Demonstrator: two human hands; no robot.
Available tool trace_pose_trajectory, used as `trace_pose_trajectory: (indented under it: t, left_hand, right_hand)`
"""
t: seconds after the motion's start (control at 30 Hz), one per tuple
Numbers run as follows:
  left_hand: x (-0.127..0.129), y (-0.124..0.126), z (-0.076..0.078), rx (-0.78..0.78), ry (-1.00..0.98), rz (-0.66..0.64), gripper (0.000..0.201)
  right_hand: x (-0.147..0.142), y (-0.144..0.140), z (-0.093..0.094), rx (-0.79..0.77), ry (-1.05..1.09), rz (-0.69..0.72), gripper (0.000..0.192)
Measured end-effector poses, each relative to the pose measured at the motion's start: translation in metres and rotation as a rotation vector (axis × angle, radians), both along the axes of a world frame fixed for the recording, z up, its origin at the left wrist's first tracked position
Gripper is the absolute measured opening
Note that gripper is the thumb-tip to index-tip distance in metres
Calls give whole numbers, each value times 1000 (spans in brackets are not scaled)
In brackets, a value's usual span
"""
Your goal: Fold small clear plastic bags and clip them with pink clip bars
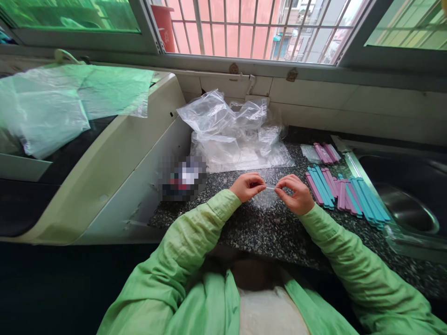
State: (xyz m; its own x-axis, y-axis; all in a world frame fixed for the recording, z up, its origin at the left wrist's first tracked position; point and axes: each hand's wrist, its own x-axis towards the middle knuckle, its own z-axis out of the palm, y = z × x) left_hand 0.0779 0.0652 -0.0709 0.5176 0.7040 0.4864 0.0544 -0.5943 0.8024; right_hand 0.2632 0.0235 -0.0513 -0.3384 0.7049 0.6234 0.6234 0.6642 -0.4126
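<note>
Both hands pinching one small clear bag [267, 193] by its top edge, just above the desk [265, 228]: left hand [247, 186] clenched on the left corner, right hand [295, 193] clenched on the right corner, thumb and forefinger tips meeting at the strip between them. Bag hanging low, nearly touching the speckled stone, so clear as to be hard to make out; whether empty or filled cannot be told.

Best kept taut between the two grips, judging by how thin the film looks: a slack edge likely to fold and hide the mouth. Fingertips only, near the rim, not deep into the film. Wrists low and close to the desk, to stop the bag swinging.

Just right of the right hand, a row of pink and blue clips [345, 195] lying flat, some overlapping; a few more pink ones [324, 152] farther back on a clear sleeve. Behind the hands, a crumpled heap of clear bags [233, 132] against the wall. Sink [405, 204] at far right, well apart. Pale cabinet [115, 158] to the left.
</note>
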Motion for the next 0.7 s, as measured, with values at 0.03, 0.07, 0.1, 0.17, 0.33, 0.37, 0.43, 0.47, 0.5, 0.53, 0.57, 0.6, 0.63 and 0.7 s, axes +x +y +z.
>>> trace_pose_trajectory:
  t: [0.03, 0.07, 0.1, 0.17, 0.33, 0.37, 0.43, 0.47, 0.5, 0.53, 0.57, 0.6, 0.63, 0.7]
  left_hand:
    - [0, 0, 0, -1, 3, 0, 27]
    - [0, 0, 0, -3, 5, 0, 27]
    - [0, 0, -1, -4, 4, 0, 27]
    - [0, 0, -1, -7, 2, -2, 26]
    - [0, 0, -2, -32, 12, -5, 25]
    - [0, 0, -3, -38, 13, -5, 25]
    - [1, 0, -4, -48, 8, -5, 23]
    - [1, 0, -4, -49, 1, -5, 22]
    - [1, -1, -4, -45, -5, -6, 21]
    - [2, -1, -5, -38, -8, -8, 20]
    - [2, -1, -5, -29, -6, -10, 20]
    - [2, 0, -5, -19, 0, -11, 20]
    - [2, 0, -5, -10, 10, -11, 21]
    - [3, 0, -5, 1, 30, -5, 23]
  right_hand:
    - [0, 0, 0, -2, -3, -1, 11]
    - [0, 0, 0, -3, -5, -1, 12]
    - [0, 0, 0, -2, -6, 0, 12]
    - [0, 0, 0, 6, -6, 2, 12]
    - [-1, 0, 1, 15, -21, -2, 12]
    - [-1, 0, 1, 17, -23, -3, 12]
    - [-1, 0, 0, 16, -26, -5, 12]
    - [-2, 0, 0, 14, -26, -7, 12]
    - [-2, 0, -1, 11, -25, -7, 11]
    - [-2, 0, -1, 8, -25, -7, 11]
    - [-3, 0, -2, 4, -25, -8, 11]
    - [-3, 0, -3, 3, -24, -7, 11]
    - [-4, 0, -3, 3, -24, -6, 11]
    - [-4, 0, -4, 5, -22, -5, 11]
